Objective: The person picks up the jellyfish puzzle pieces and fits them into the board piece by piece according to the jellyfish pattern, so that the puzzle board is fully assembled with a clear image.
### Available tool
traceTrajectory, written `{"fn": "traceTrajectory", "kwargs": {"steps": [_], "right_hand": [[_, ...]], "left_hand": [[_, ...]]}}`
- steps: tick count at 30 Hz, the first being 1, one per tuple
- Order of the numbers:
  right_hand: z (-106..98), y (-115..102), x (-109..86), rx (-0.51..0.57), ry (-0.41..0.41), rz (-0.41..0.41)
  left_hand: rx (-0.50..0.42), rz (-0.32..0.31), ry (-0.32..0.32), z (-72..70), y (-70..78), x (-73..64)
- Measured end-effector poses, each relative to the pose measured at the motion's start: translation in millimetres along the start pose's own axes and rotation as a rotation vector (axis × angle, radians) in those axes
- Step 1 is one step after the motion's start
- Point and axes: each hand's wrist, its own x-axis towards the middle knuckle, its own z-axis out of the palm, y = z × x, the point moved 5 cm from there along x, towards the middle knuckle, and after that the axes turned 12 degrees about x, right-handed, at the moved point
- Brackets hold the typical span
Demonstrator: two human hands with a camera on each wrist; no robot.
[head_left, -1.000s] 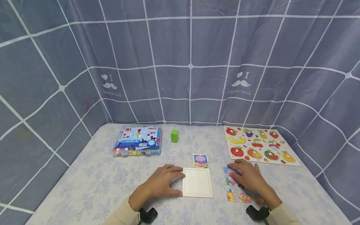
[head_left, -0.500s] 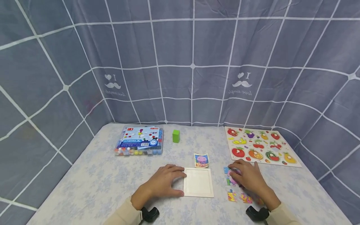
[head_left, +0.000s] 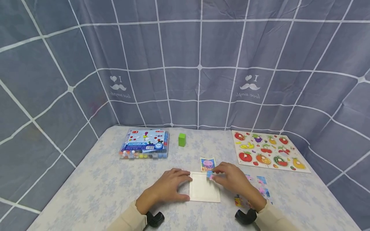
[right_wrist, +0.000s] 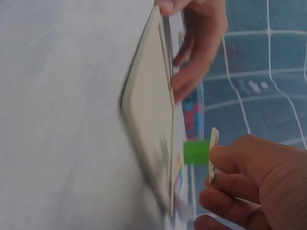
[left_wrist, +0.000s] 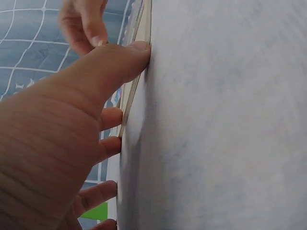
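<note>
A shallow white square puzzle tray (head_left: 203, 192) lies on the cloth before me. My left hand (head_left: 170, 186) rests at its left edge, thumb by the near corner and fingertips touching the side. Between thumb and fingers, my right hand (head_left: 235, 179) pinches a blue and pink jigsaw piece (head_left: 209, 175) over the tray's far right corner. Seen edge-on in the right wrist view, this piece (right_wrist: 213, 136) is held apart from the tray. Other jigsaw pieces (head_left: 262, 186) lie right of the tray, partly hidden by my right hand and wrist. A small picture card (head_left: 207, 164) lies just behind the tray.
A clear plastic box (head_left: 144, 144) of coloured parts stands at the back left. Beside it is an upright green block (head_left: 182, 140). A fruit picture board (head_left: 270, 150) lies at the back right. A grey checked curtain (head_left: 179, 83) hangs behind the table.
My right hand has come left from the loose pieces to above the tray, bringing one jigsaw piece with it. The left hand has kept its place at the tray's edge.
</note>
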Motion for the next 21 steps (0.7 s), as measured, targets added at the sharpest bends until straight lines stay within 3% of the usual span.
{"fn": "traceTrajectory", "kwargs": {"steps": [6, 13, 21], "right_hand": [[27.5, -23.0, 24.2, 0.044, -0.109, -0.021], [41.0, -25.8, 29.1, -0.041, -0.104, 0.005], [45.1, -27.3, 31.1, -0.054, -0.081, -0.009]], "left_hand": [[-0.018, 0.005, 0.007, -1.5, -0.4, -0.4], [-0.034, 0.015, 0.008, -0.4, 1.3, 1.5], [-0.022, 0.023, 0.021, -4.0, 1.7, -0.8]]}}
